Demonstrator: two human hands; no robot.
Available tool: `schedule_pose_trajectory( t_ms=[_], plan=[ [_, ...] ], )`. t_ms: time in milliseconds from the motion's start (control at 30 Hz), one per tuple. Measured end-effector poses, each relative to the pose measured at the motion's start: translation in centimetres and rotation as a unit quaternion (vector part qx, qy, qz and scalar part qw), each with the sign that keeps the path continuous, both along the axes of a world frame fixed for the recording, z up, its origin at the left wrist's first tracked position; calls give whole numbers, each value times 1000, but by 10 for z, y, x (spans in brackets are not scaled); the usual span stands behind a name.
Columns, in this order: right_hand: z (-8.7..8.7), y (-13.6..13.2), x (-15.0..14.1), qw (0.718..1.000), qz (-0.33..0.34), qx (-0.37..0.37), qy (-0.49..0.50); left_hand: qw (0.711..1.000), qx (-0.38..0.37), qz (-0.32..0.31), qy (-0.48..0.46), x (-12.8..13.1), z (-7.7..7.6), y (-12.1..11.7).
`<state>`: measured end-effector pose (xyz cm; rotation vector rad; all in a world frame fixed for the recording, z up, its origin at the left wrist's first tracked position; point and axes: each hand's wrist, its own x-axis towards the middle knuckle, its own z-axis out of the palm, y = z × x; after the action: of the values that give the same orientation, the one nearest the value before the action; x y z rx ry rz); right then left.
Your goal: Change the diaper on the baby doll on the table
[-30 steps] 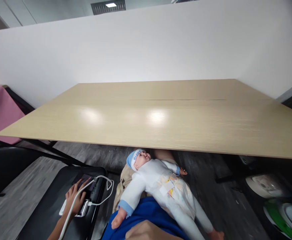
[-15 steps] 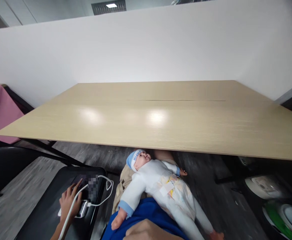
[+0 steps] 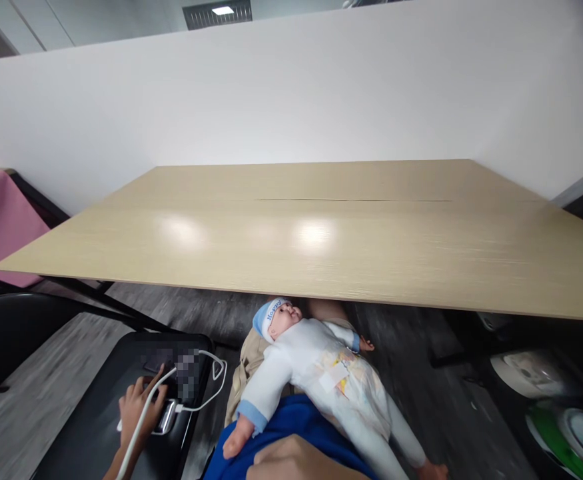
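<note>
A lit panel glows beyond the back edge of the desk; two soft glare spots whiten its top. Below the front edge, pixelation masks a patch over the dim black seat.

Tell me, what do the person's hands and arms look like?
The left hand has slim fingers and no glove; its forearm shows no sleeve, and a white cable crosses in front of it. The right hand is gloveless too, rounded at the knuckles, and partly cut off by the picture's bottom edge.
</note>
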<state>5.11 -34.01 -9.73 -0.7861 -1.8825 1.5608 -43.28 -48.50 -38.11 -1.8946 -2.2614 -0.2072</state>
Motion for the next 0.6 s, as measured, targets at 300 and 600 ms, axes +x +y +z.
schedule_pose_trajectory(
  t_ms=[300, 600],
  plan=[
    [19, 4, 4, 1000, 7, 5, 15, 1000, 4, -11, -2, -4, -4, -1],
    [2, -133, 39, 999, 34, 0, -19, 999, 1, -38, -28, -2, -1, 3]
  ],
)
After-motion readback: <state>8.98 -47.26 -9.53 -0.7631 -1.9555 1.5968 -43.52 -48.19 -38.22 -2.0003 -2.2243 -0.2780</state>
